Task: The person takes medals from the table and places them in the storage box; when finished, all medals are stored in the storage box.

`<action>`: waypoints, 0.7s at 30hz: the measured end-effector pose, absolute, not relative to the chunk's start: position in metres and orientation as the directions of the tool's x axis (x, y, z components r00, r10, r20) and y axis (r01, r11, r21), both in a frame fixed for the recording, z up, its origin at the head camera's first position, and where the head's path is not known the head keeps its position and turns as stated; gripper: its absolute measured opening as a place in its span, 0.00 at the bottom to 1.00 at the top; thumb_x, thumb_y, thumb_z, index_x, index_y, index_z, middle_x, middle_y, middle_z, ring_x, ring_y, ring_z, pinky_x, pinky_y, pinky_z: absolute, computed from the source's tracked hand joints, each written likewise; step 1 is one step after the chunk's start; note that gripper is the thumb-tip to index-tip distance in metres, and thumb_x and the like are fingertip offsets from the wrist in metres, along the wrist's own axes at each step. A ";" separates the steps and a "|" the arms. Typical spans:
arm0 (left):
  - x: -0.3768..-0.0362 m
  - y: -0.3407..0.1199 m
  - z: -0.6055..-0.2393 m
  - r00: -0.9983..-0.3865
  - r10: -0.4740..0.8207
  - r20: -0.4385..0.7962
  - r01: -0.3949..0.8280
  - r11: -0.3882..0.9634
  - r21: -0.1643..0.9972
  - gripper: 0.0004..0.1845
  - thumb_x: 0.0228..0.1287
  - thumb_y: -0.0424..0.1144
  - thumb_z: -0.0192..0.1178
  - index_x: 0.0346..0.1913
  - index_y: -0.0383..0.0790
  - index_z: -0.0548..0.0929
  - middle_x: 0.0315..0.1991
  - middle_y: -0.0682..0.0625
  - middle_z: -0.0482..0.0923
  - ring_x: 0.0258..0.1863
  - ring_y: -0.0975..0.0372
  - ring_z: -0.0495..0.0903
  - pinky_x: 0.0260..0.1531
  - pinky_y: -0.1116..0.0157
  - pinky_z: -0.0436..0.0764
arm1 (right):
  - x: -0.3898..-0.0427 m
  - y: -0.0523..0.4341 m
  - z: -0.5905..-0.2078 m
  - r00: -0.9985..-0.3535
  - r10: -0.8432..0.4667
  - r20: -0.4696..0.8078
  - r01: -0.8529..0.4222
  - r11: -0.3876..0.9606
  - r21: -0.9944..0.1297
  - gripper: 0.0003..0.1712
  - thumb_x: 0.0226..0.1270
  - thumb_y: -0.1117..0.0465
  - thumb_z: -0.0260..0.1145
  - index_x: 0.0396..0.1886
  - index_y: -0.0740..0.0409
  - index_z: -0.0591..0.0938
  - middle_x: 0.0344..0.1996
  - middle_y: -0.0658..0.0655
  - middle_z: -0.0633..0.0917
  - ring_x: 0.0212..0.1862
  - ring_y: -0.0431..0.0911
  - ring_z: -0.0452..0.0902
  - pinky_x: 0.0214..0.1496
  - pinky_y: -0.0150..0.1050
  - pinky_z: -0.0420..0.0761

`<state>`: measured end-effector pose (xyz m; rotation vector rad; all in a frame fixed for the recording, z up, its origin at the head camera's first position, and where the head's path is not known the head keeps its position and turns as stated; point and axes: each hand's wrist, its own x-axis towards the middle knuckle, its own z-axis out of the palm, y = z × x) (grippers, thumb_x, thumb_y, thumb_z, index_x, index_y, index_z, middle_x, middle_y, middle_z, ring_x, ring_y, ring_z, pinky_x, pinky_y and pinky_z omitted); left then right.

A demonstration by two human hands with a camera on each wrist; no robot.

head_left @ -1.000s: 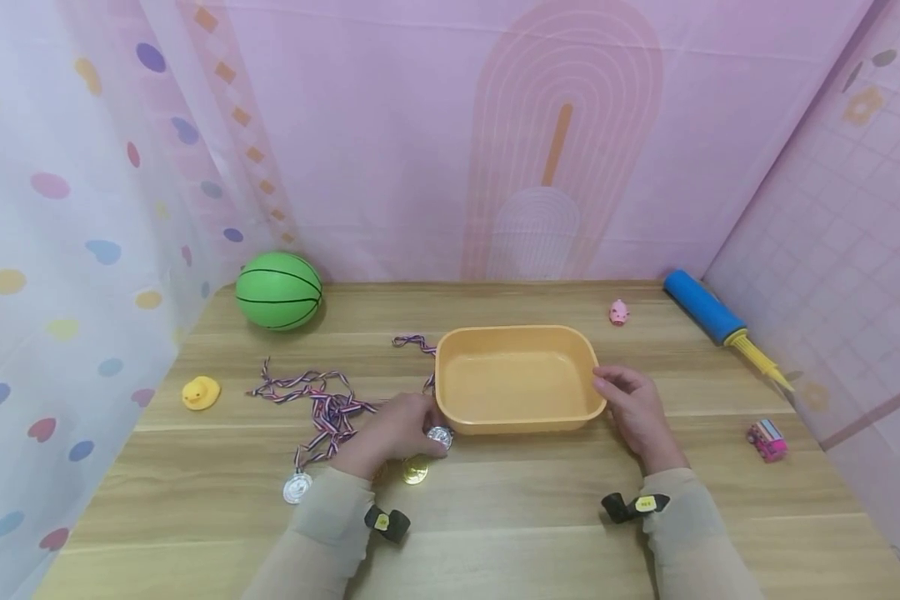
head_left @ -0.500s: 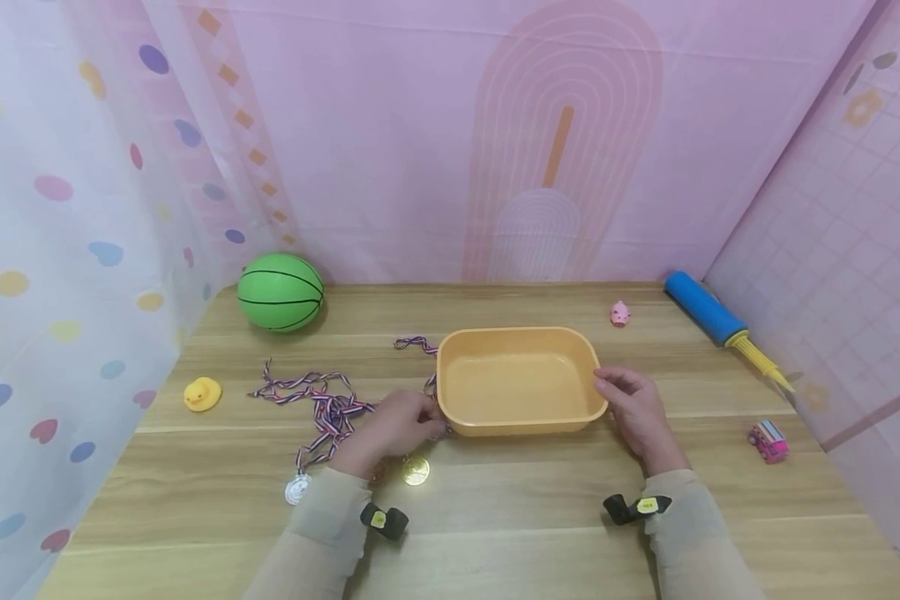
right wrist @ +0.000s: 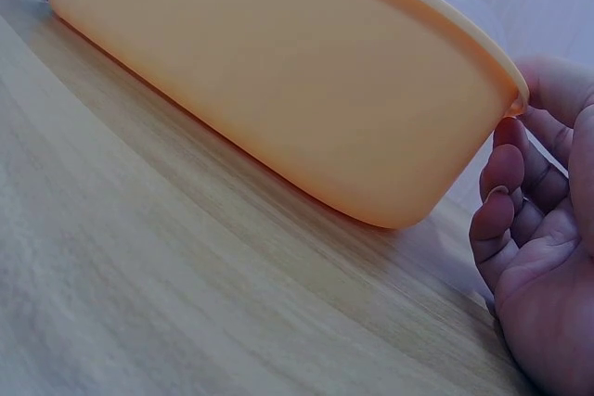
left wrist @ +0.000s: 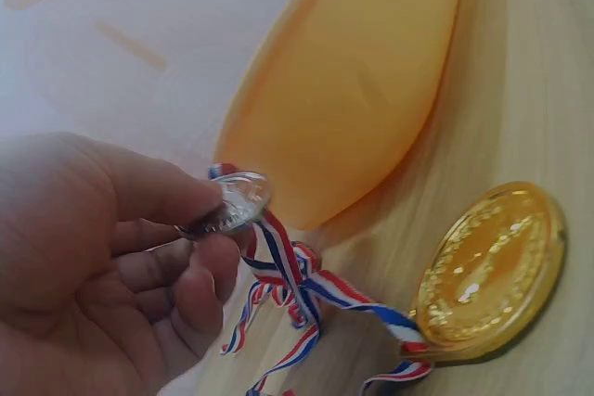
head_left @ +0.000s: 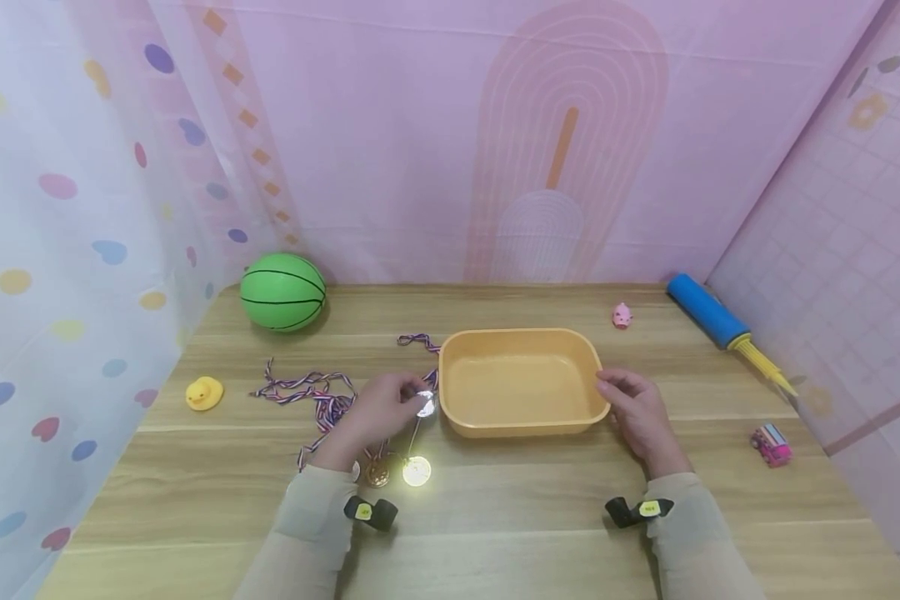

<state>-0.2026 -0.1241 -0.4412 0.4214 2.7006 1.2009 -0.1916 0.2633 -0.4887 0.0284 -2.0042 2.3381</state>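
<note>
The left hand [head_left: 378, 408] has lifted a silver medal [left wrist: 237, 203] off the table, pinching it beside the orange tub [head_left: 521, 387] with its ribbon [left wrist: 292, 280] trailing down. The right hand [head_left: 637, 412], fingers loosely curled, rests against the tub's right rim, seemingly steadying it.

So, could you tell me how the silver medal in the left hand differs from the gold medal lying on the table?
The silver medal is pinched at its edge by the left hand and held off the table; the gold medal lies flat on the wood, untouched. The silver one is tilted nearly edge-on in the left wrist view, while the gold one shows its embossed face. Their colours differ, silver against gold. Both are round discs with red, white and blue striped ribbon.
</note>
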 end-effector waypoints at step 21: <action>-0.208 -0.143 -0.427 -0.997 0.068 0.020 0.043 0.367 0.929 0.13 0.66 0.33 0.55 0.52 0.38 0.80 0.35 0.42 0.76 0.30 0.53 0.82 0.30 0.60 0.83 | -0.192 0.263 -0.489 -0.998 0.035 0.059 -0.065 -0.181 -0.981 0.05 0.65 0.65 0.66 0.39 0.55 0.85 0.39 0.48 0.84 0.43 0.41 0.76 0.43 0.30 0.80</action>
